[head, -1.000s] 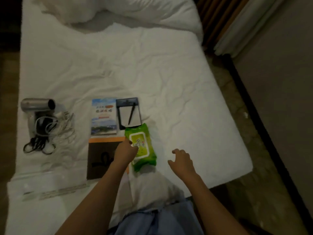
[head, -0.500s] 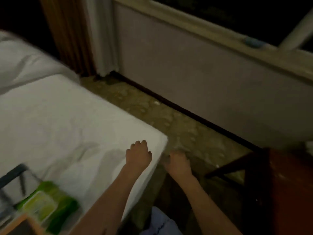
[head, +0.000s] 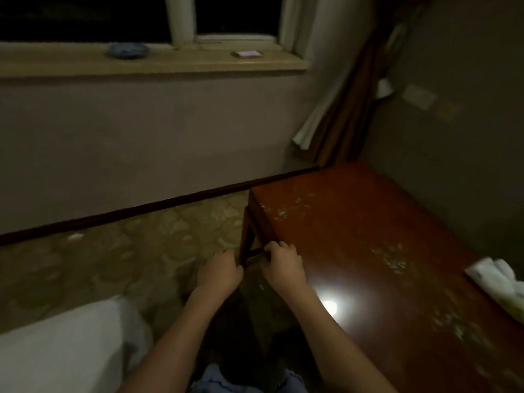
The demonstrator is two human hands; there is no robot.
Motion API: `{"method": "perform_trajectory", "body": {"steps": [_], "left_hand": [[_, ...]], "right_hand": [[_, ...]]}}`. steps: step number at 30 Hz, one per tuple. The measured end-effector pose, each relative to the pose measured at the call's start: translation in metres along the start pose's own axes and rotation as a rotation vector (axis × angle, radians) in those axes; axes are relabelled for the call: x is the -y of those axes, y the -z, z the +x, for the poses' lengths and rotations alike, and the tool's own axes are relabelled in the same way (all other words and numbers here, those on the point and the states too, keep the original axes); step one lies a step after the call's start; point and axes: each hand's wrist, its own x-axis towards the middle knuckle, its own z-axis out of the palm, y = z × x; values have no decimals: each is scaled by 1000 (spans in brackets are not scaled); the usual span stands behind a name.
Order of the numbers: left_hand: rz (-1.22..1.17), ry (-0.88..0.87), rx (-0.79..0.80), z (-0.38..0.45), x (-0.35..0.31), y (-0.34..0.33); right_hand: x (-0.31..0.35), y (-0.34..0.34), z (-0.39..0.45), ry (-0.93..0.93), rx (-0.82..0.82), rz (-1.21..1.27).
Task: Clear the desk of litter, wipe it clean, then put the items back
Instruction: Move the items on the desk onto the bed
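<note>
A reddish-brown wooden desk [head: 368, 242] fills the right side, with a lamp glare near its front. Small pale bits of litter [head: 394, 260] are scattered over its top, some near the far corner [head: 282, 212]. A crumpled white cloth or tissue [head: 493, 276] lies at the desk's right edge, partly cut off. My left hand [head: 219, 269] hovers just left of the desk's edge, fingers loosely curled and holding nothing. My right hand [head: 283, 263] is at the desk's left edge, also loosely curled and empty; whether it touches the wood I cannot tell.
A white bed corner [head: 56, 350] sits at lower left. Patterned carpet [head: 113, 251] lies between bed and wall. The windowsill [head: 71, 65] carries a blue object [head: 127, 49] and a small flat item [head: 246, 53]. Curtains [head: 340, 109] hang behind the desk.
The view has swung right from the bed, with its green wipes pack and other items, to the desk. My left hand has left the wipes pack; both empty hands now reach the desk's edge.
</note>
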Motion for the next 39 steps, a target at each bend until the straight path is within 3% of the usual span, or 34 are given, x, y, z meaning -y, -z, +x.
{"method": "perform_trajectory", "body": {"steps": [10,16,22,29,39], "left_hand": [[139,-484,164,88,-122,-3],[307,-764,390,70,-193,-55],[413,-929,562,36,-244,-117],[438,-1047,556,18,-352,-170],[574,-1132,388,19,-548,-258]], "right_hand": [[-81,19,11,-519,-131,89],[-127,38,-43,-825,-289,179],[-187,69,-85,-981,-399,197],[-288,96,-112,-1062,-453,264],[-460,148,-150,-1109,-423,285]]}}
